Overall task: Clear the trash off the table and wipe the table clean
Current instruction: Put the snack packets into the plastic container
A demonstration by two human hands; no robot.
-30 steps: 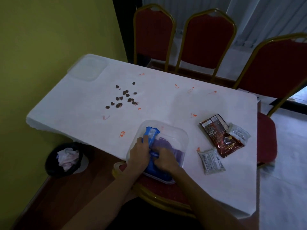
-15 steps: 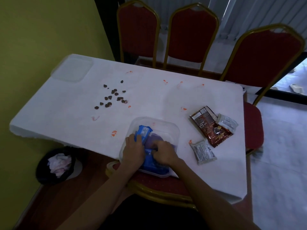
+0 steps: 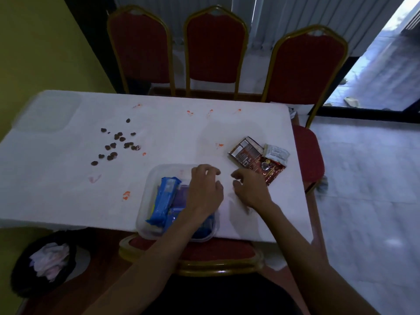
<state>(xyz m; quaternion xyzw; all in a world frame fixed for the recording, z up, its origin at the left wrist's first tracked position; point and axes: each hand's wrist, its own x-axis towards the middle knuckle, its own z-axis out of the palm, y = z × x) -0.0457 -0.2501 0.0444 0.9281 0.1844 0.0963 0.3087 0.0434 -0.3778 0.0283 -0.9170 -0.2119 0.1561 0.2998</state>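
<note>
**Hands above a plastic tub, wrappers beside it**

A clear plastic tub [image 3: 154, 178] is seen at the near edge of the white table [image 3: 56, 189], overhanging it slightly. Inside the tub a blue wrapper [image 3: 164, 201] is propped along the left side; darker blue and purple packaging is glimpsed beside it, but most of it is covered by the left forearm and cannot be identified. The left hand [image 3: 204, 189] is held over the right half of the tub, its fingers curled loosely with nothing visibly gripped. The right hand [image 3: 250, 189] is placed just right of the tub, over the tablecloth, fingers bent and slightly parted; whether anything is pinched beneath them cannot be told, since the palm side is hidden.

Right of the tub and beyond the right hand, a brown-red wrapper [image 3: 252, 156] lies flat, its near corner covered by the knuckles. A small silver sachet [image 3: 276, 153] is touching its far right edge. Far left of the tub, dark crumbs [image 3: 116, 142] are scattered, and orange smears [image 3: 126, 195] are dotted around the cloth. A translucent lid [image 3: 47, 114], hard to make out against the cloth, lies at the far left corner. Below the table, left of the tub, a dark bin [image 3: 27, 280] holds crumpled tissue [image 3: 50, 260].
</note>
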